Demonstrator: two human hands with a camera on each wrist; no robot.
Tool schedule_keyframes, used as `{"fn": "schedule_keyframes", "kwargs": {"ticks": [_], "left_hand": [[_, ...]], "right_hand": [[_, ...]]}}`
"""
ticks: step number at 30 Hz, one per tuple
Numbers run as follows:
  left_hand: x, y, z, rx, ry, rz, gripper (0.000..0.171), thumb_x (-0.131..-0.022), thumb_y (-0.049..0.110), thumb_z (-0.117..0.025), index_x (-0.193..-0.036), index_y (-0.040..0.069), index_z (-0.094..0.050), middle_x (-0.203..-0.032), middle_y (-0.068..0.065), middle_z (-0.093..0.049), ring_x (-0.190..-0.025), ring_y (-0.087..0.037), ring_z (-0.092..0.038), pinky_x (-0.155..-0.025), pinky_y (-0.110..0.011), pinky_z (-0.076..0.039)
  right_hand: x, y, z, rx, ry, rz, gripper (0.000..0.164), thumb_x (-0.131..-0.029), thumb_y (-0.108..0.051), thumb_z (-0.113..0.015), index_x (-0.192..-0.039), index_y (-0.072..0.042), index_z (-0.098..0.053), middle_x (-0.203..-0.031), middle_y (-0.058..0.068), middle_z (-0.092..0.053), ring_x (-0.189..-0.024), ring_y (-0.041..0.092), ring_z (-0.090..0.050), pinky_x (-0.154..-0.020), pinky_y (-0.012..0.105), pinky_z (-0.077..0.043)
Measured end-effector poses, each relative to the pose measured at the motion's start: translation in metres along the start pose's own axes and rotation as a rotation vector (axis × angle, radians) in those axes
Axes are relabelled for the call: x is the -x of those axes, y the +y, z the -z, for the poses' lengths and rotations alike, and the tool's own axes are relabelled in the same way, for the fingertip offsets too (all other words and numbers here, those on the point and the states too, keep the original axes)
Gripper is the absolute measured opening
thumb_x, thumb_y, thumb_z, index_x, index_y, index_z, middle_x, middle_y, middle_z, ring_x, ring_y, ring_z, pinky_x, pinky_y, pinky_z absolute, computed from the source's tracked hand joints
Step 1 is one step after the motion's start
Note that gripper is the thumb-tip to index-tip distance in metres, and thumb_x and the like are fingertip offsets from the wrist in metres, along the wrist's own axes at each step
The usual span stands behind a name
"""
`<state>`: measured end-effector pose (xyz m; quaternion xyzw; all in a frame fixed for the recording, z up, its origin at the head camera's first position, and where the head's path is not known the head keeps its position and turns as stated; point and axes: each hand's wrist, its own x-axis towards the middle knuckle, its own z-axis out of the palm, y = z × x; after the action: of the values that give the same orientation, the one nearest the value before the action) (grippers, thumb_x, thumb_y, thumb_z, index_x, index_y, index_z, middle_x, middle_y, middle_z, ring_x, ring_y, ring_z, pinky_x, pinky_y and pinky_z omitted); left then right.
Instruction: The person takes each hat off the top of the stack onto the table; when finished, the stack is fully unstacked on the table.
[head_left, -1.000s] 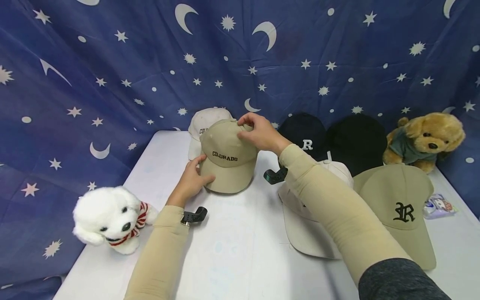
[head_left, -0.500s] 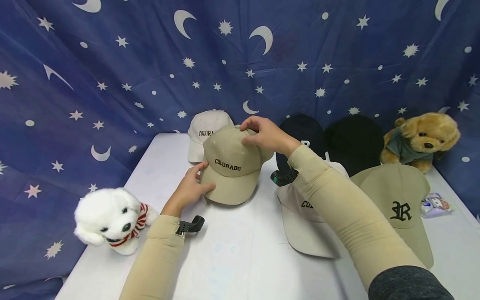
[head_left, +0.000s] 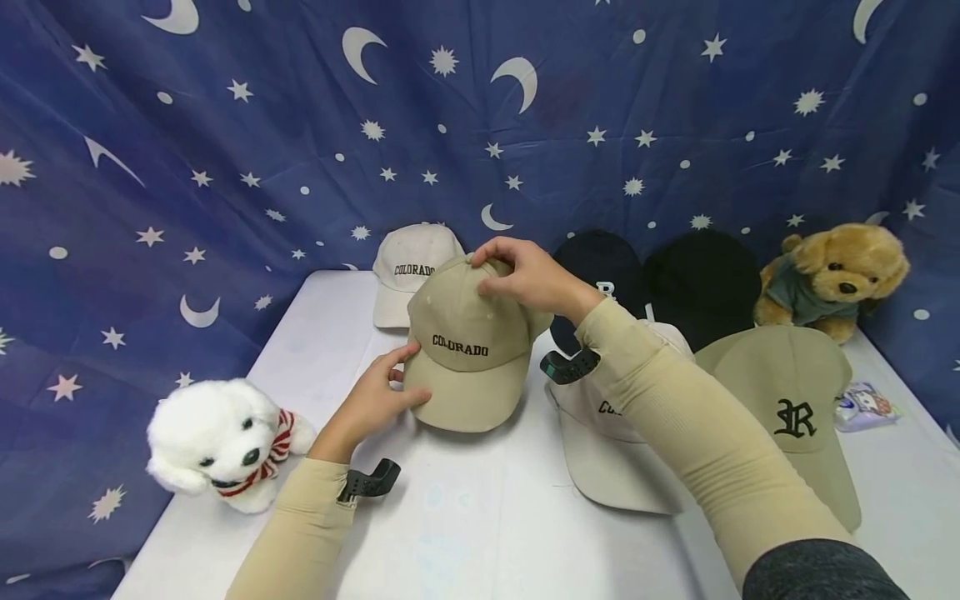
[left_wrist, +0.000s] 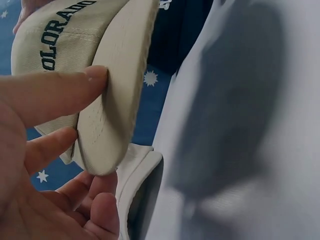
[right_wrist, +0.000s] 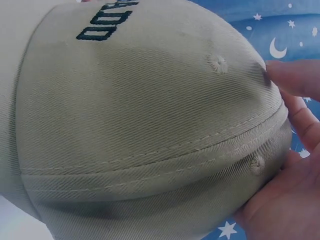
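Observation:
A khaki baseball cap (head_left: 468, 333) lettered COLORADO is held between both hands, its brim facing me. My left hand (head_left: 375, 400) pinches the brim's left edge, thumb on top and fingers beneath, as the left wrist view shows. My right hand (head_left: 528, 275) pinches the top of the crown, with the thumb (right_wrist: 295, 77) on the fabric in the right wrist view. In the left wrist view the brim (left_wrist: 117, 85) stands off the white table, with a shadow on the cloth. Behind and left sits a cream COLORADO cap (head_left: 408, 267).
Under my right forearm lies another cream cap (head_left: 600, 442). Beyond are a navy cap (head_left: 600, 258), a black cap (head_left: 701, 283) and an olive cap (head_left: 795, 383). A brown plush dog (head_left: 847, 275), a small purple packet (head_left: 866, 408) and a white plush dog (head_left: 217, 442) flank the white table (head_left: 465, 533).
Both hands have brought the khaki cap slightly toward me, away from the cream cap behind it, whose lettering now shows more fully. The view has shifted a little.

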<state>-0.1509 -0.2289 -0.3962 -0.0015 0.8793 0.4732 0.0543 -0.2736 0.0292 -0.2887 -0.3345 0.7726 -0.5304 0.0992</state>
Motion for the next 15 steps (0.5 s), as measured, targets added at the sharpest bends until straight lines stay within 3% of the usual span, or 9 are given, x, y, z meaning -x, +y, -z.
{"fn": "schedule_keyframes", "kwargs": {"ticks": [15], "left_hand": [[0.026,0.002,-0.001,0.008,-0.011,-0.016,0.072,-0.085,0.013,-0.08,-0.148,0.007,-0.046,-0.14,-0.014,-0.047,-0.108,-0.029,-0.052,-0.075,-0.035,-0.049]], "right_hand": [[0.015,0.002,-0.008,-0.019,0.011,0.04,0.027,-0.087,-0.002,-0.071,-0.113,0.002,-0.064,-0.116,0.011,-0.064,-0.102,0.017,-0.057,-0.091,0.027,-0.044]]}}
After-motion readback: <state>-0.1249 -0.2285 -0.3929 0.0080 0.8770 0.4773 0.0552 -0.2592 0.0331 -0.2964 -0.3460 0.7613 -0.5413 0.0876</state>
